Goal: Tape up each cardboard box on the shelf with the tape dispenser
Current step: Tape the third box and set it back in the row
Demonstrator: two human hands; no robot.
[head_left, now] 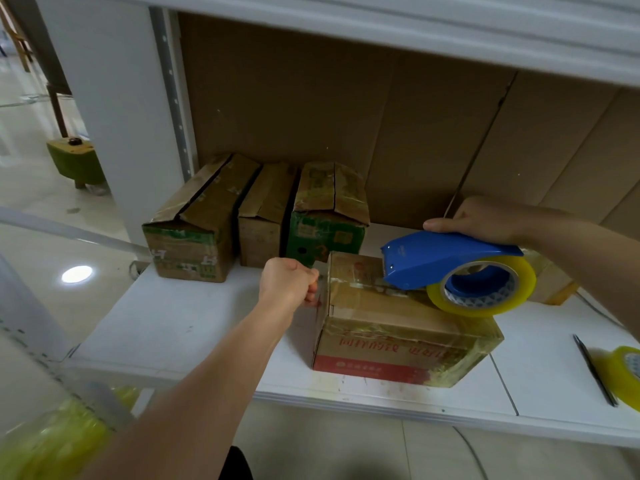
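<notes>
A cardboard box with red print lies on the white shelf, near its front edge. A blue tape dispenser with a yellowish clear tape roll rests on the box's top. My right hand grips the dispenser's handle from above. My left hand is closed at the box's left end, pinching the loose end of the tape against it. Three more cardboard boxes stand in a row at the back left: a left one, a middle one and a green-fronted one.
A spare tape roll and a thin dark tool lie on the shelf at the right. Another yellowish box sits behind the dispenser. Cardboard sheets line the shelf's back. A white upright bounds the left side, and an upper shelf hangs overhead.
</notes>
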